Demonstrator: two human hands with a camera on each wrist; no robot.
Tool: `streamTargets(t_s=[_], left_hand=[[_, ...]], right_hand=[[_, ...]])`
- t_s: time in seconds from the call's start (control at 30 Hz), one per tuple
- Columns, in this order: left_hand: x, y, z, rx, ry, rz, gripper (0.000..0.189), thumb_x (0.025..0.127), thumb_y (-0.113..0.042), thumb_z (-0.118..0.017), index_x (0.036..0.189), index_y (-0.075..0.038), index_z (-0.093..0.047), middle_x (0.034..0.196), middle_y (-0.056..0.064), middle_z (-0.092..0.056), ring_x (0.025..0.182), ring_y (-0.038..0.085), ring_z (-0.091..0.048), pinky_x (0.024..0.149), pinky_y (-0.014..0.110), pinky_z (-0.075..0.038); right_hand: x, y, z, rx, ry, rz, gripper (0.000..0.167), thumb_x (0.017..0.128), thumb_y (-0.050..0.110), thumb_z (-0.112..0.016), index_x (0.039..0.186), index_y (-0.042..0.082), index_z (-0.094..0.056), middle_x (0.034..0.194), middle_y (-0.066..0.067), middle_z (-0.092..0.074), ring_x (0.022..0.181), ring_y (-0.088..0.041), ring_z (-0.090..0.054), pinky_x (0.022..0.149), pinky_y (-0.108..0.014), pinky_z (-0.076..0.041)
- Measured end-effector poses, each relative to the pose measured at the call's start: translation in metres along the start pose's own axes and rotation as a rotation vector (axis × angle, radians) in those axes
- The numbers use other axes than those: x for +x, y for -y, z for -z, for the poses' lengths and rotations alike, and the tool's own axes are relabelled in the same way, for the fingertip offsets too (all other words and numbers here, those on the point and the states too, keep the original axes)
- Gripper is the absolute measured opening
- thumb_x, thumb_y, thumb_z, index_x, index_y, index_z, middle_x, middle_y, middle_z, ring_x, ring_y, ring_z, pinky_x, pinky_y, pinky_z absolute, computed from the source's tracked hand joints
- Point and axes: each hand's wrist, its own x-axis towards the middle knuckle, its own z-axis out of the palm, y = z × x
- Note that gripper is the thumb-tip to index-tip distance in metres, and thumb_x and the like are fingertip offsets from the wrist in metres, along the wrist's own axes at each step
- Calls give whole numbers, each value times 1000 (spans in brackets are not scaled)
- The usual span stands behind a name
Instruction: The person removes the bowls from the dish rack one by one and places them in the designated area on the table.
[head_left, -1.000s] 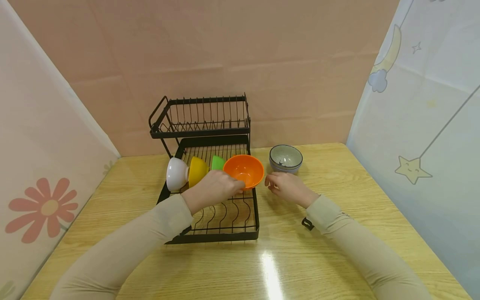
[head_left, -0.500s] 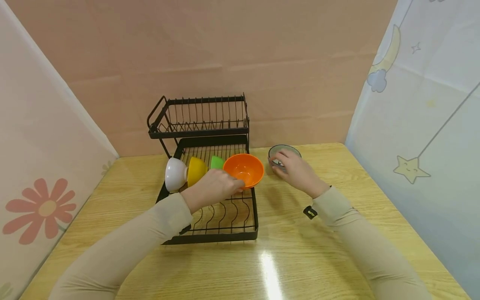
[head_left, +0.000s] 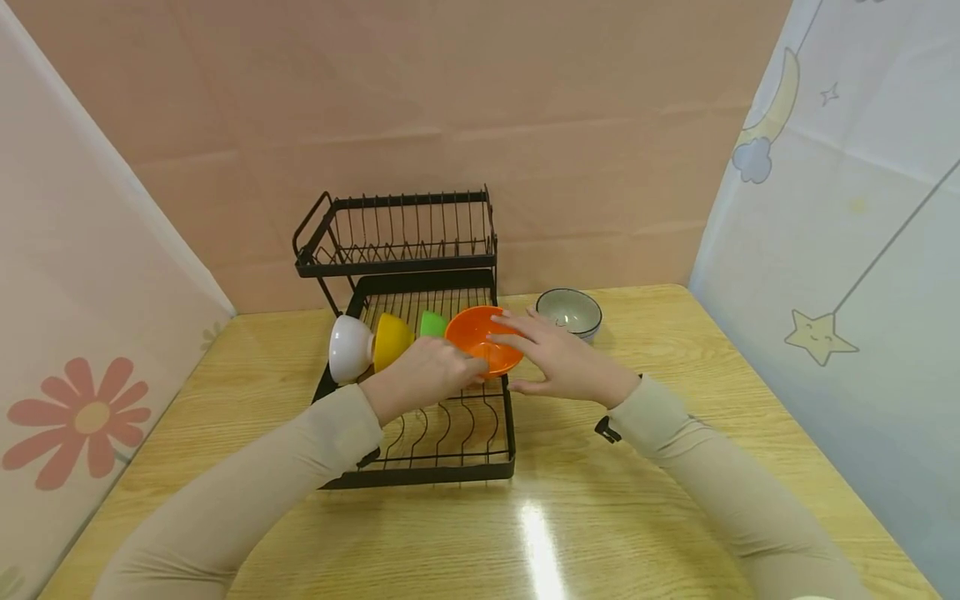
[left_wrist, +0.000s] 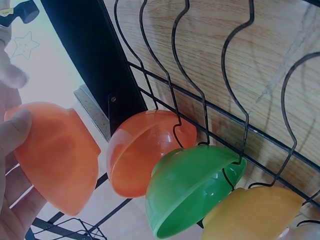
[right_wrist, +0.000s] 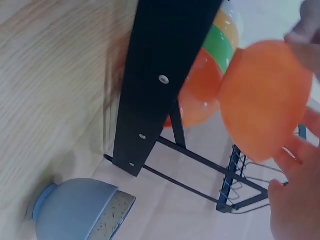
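Observation:
My left hand [head_left: 427, 375] pinches the near rim of an orange bowl [head_left: 467, 327] over the right side of a black dish rack [head_left: 420, 477]. Beside the bowl's right rim is my right hand [head_left: 562, 360], fingers spread and reaching over the opening; whether they touch it I cannot tell. In the left wrist view, a second orange bowl [left_wrist: 150, 145], a green bowl [left_wrist: 192, 187] and a yellow bowl [left_wrist: 255, 215] stand tilted on edge in a row between the rack's wires. A white bowl [head_left: 350, 350] ends that row on the left.
To the right of the rack, a blue-grey bowl [head_left: 581, 315] with a speckled inside stands upright on the wooden table [head_left: 637, 508]. The rack's raised upper tier [head_left: 401, 265] is at the back. Printed cloths [head_left: 840, 208] form walls at the sides.
My right hand reached over the blue-grey bowl half a second ago, then moved left to the held orange bowl, its fingers spreading. My left hand has kept its grip on the bowl almost in place.

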Motion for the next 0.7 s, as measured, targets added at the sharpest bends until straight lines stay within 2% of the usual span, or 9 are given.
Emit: streamTargets(t_s=[0.13,0.3,0.47,0.7], left_hand=[[0,0,0,-7,-7,-12,19,86,-34,-70,89,-15,-69,62,-6,-65,48,8,-53,48,20,-46],[-1,0,-1,-9,-23,-19,17,87,-32,-70,84,-15,-68,59,-7,-61,46,7,-50,46,19,-43],[0,-1,-3,1,-48,-34,16,86,-31,-72,83,-16,-69,60,-8,-63,46,7,-51,46,19,-44],[0,-2,-2,14,-17,-19,19,86,-34,-72,87,-15,-68,60,-6,-62,48,8,-53,48,21,-47]], right_hand=[[2,0,-6,-23,-39,122,60,80,24,-80,132,6,-55,139,-13,-53,134,-31,-44,115,-53,-26],[6,-1,-13,-40,-75,198,50,78,16,-81,122,4,-61,127,-11,-62,126,-29,-53,112,-54,-31],[7,-2,-15,-62,-91,231,42,78,16,-81,115,5,-64,119,-9,-66,121,-28,-57,111,-56,-31],[9,0,-15,-94,-70,214,36,75,19,-84,106,12,-67,111,0,-67,110,-20,-60,112,-54,-30]])
